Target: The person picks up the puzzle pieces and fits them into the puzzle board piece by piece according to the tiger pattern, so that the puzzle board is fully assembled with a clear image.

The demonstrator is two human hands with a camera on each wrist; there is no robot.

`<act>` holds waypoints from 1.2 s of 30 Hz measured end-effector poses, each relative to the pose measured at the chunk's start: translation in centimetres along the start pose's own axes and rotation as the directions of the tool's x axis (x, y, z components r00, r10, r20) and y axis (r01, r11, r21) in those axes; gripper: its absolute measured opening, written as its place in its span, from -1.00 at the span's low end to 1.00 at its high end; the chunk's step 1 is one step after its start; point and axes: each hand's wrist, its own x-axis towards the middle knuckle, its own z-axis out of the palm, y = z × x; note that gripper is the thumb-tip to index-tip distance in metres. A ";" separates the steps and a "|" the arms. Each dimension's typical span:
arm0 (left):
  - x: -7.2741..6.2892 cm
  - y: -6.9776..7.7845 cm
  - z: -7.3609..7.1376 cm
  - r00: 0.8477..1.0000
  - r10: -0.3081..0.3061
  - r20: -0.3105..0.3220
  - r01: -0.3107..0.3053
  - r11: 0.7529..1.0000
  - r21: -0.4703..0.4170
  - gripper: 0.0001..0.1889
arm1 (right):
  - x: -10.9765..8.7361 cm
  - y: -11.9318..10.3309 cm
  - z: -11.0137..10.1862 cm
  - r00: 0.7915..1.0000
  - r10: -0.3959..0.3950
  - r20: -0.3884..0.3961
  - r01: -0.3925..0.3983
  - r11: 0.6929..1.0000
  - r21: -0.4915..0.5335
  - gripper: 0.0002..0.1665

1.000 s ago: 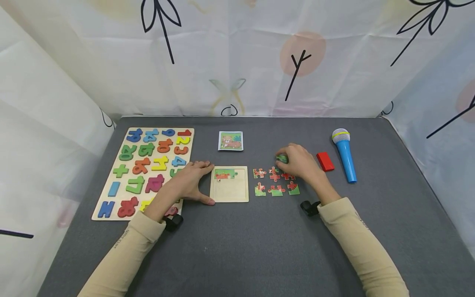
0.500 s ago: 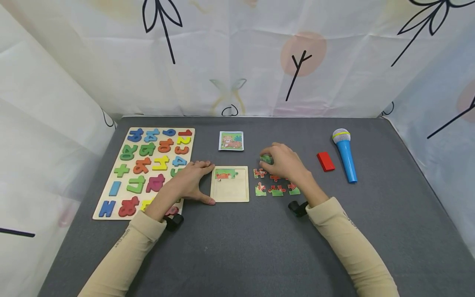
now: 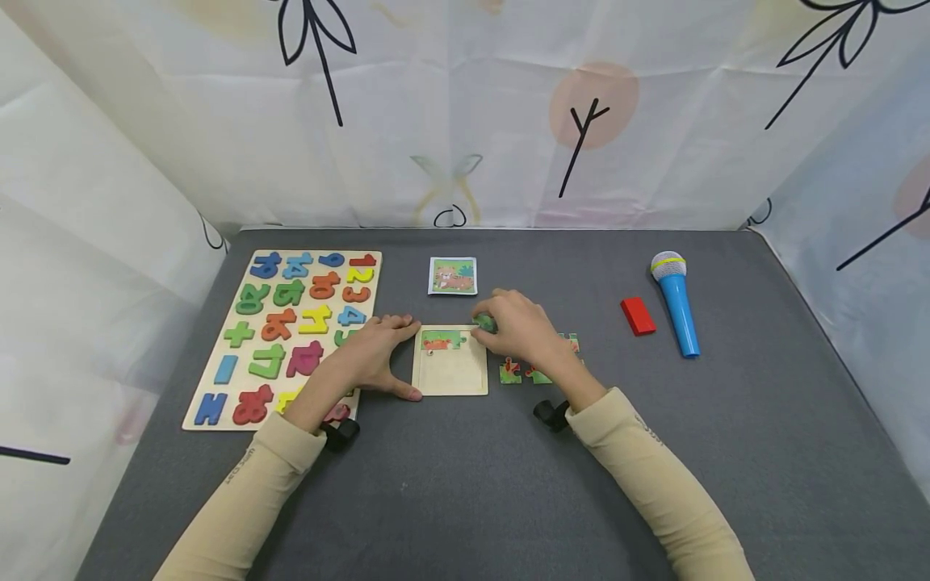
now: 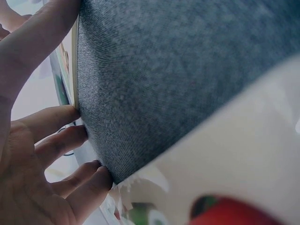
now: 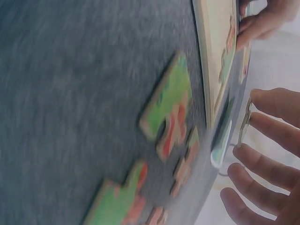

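My right hand (image 3: 517, 324) pinches a green jigsaw puzzle piece (image 3: 484, 323) between thumb and fingers, at the upper right corner of the wooden puzzle tray (image 3: 450, 375). In the right wrist view that piece (image 5: 245, 123) appears edge-on at the fingertips. Joined pieces (image 3: 440, 340) with a green and red picture lie in the tray's upper left corner. Against the tray's left edge rests my left hand (image 3: 366, 355), thumb and fingers spread and fairly straight. Loose puzzle pieces (image 3: 510, 371) lie right of the tray, some hidden under the right hand and wrist.
Left of the tray lies a letter and number board (image 3: 225, 323), partly under the left forearm. A small picture card (image 3: 452, 276) is behind the tray. Farther right are a red block (image 3: 638, 316) and a blue toy microphone (image 3: 678, 311). Fabric walls enclose the table (image 3: 465, 500).
My right hand has carried the green puzzle piece leftward, from above the loose pieces to the tray's upper right corner. The left hand stays at the tray's left edge.
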 end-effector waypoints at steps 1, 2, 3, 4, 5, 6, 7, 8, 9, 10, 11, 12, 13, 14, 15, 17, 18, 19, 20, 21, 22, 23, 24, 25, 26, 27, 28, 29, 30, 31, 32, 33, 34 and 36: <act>0.0 0.0 0.0 1.000 0.000 0.000 0.000 1.000 0.001 0.24 | 0.1 -0.2 0.2 1.000 -0.002 0.002 0.002 1.000 0.000 -0.68; 0.0 0.0 0.0 1.000 0.000 0.000 0.000 1.000 0.000 0.23 | 0.2 -0.4 0.4 1.000 -0.003 0.007 0.003 1.000 0.001 -0.68; 0.0 0.0 0.0 1.000 0.001 0.001 -0.001 1.000 0.000 0.23 | 0.3 -0.6 0.6 1.000 -0.002 0.013 0.002 1.000 0.002 -0.68; 0.0 0.0 0.0 1.000 0.001 0.001 -0.001 1.000 -0.002 0.23 | 0.5 -0.7 0.7 1.000 -0.003 0.016 0.002 1.000 0.001 -0.68; 0.1 0.0 0.0 1.000 0.002 0.001 -0.002 1.000 -0.003 0.23 | 0.5 -0.9 0.9 1.000 0.000 0.022 0.000 1.000 -0.003 -0.69; 0.1 0.0 0.0 1.000 0.001 0.003 -0.001 1.000 -0.006 0.23 | 0.6 -1.0 1.1 1.000 0.003 0.030 -0.002 1.000 -0.007 -0.69; 0.1 0.0 0.0 1.000 0.003 0.003 -0.003 1.000 -0.008 0.23 | 0.7 -1.1 1.3 0.999 0.004 0.038 -0.003 1.000 -0.013 -0.69; 0.1 0.0 0.0 1.000 0.003 0.003 -0.003 1.000 -0.011 0.23 | 0.8 -1.2 1.4 0.999 0.004 0.046 -0.004 1.000 -0.016 -0.69; 0.1 0.0 0.0 1.000 0.003 0.002 -0.003 1.000 -0.012 0.22 | 0.8 -1.3 1.5 0.999 0.005 0.052 -0.003 1.000 -0.025 -0.69; 0.1 -0.1 0.0 1.000 0.003 0.002 -0.003 1.000 -0.015 0.22 | 0.9 -1.4 1.7 0.998 0.003 0.057 -0.002 1.000 -0.031 -0.68; 0.1 -0.1 0.0 1.000 0.002 0.002 -0.002 1.000 -0.017 0.22 | 0.9 -1.4 1.8 0.998 0.003 0.061 0.000 0.999 -0.038 -0.68; 0.1 -0.1 0.0 1.000 0.002 0.002 -0.002 1.000 -0.018 0.22 | 0.9 -1.5 1.9 0.998 0.002 0.064 0.000 0.999 -0.045 -0.68; 0.1 -0.1 0.0 1.000 0.004 -0.001 -0.004 1.000 -0.018 0.22 | 0.9 -1.5 1.9 0.998 0.003 0.066 0.000 0.999 -0.052 -0.68; 0.1 -0.2 0.0 1.000 0.004 0.000 -0.004 1.000 -0.018 0.23 | 0.9 -1.5 2.0 0.998 0.005 0.066 -0.001 0.998 -0.057 -0.68; 0.1 -0.2 0.1 1.000 0.005 -0.001 -0.005 1.000 -0.019 0.23 | 0.9 -1.5 2.1 0.998 0.009 0.066 -0.005 0.998 -0.063 -0.68; 0.1 -0.2 0.1 1.000 0.006 -0.001 -0.006 1.000 -0.021 0.23 | 0.9 -1.5 2.2 0.998 0.017 0.066 -0.012 0.997 -0.072 -0.69; 0.1 -0.2 0.1 1.000 0.006 -0.002 -0.006 1.000 -0.021 0.23 | 0.9 -1.5 2.2 0.998 0.021 0.066 -0.016 0.997 -0.074 -0.69; 0.1 -0.2 0.1 1.000 0.008 -0.004 -0.008 1.000 -0.021 0.23 | 0.9 -1.5 2.2 0.997 0.024 0.067 -0.019 0.997 -0.076 -0.69; 0.1 -0.2 0.1 1.000 0.009 -0.005 -0.009 1.000 -0.021 0.23 | 0.9 -1.5 2.2 0.997 0.026 0.066 -0.021 0.997 -0.078 -0.68; 0.1 -0.2 0.1 1.000 0.009 -0.005 -0.009 1.000 -0.020 0.23 | 0.9 -1.4 2.3 0.997 0.028 0.066 -0.022 0.997 -0.079 -0.68; 0.1 -0.2 0.0 1.000 0.010 -0.005 -0.010 1.000 -0.018 0.23 | 0.9 -1.4 2.3 0.997 0.029 0.066 -0.023 0.996 -0.082 -0.67; 0.1 -0.2 0.0 1.000 0.011 -0.006 -0.011 1.000 -0.017 0.23 | 0.8 -1.4 2.3 0.997 0.030 0.067 -0.024 0.996 -0.084 -0.67; 0.1 -0.2 0.0 1.000 0.012 -0.007 -0.012 1.000 -0.017 0.23 | 0.8 -1.4 2.3 0.997 0.031 0.066 -0.025 0.996 -0.085 -0.66; 0.1 -0.1 0.0 1.000 0.012 -0.007 -0.012 1.000 -0.018 0.23 | 0.8 -1.4 2.3 0.997 0.032 0.065 -0.027 0.996 -0.086 -0.65; 0.1 -0.1 0.0 1.000 0.011 -0.005 -0.011 1.000 -0.019 0.23 | 0.7 -1.4 2.3 0.997 0.033 0.064 -0.028 0.996 -0.086 -0.64; 0.1 -0.1 0.0 1.000 0.010 -0.005 -0.010 1.000 -0.021 0.23 | 0.7 -1.3 2.3 0.997 0.035 0.064 -0.030 0.996 -0.086 -0.63; 0.1 -0.1 0.0 1.000 0.010 -0.004 -0.010 1.000 -0.022 0.23 | 0.7 -1.3 2.3 0.997 0.036 0.063 -0.031 0.996 -0.085 -0.63; 0.1 0.0 0.0 1.000 0.007 -0.002 -0.007 1.000 -0.026 0.23 | 0.6 -1.3 2.3 0.997 0.037 0.062 -0.032 0.996 -0.081 -0.63; 0.0 0.0 0.0 1.000 0.007 -0.002 -0.007 1.000 -0.026 0.23 | 0.6 -1.3 2.3 0.998 0.035 0.058 -0.031 0.997 -0.077 -0.64; 0.1 0.0 0.0 1.000 0.004 0.000 -0.004 1.000 -0.028 0.23 | 0.6 -1.3 2.3 0.998 0.034 0.058 -0.029 0.997 -0.073 -0.65; 0.1 0.0 0.0 1.000 0.004 0.001 -0.004 1.000 -0.027 0.23 | 0.6 -1.3 2.3 0.998 0.032 0.056 -0.028 0.997 -0.068 -0.65; 0.1 0.0 0.0 1.000 0.003 0.002 -0.003 1.000 -0.027 0.23 | 0.6 -1.3 2.3 0.998 0.030 0.054 -0.026 0.998 -0.064 -0.66; 0.1 0.0 0.0 1.000 0.003 0.003 -0.003 1.000 -0.028 0.23 | 0.5 -1.2 2.3 0.998 0.028 0.052 -0.025 0.998 -0.059 -0.67; 0.1 0.0 0.0 1.000 0.004 0.002 -0.004 1.000 -0.030 0.23 | 0.5 -1.2 2.3 0.999 0.026 0.047 -0.024 0.998 -0.056 -0.68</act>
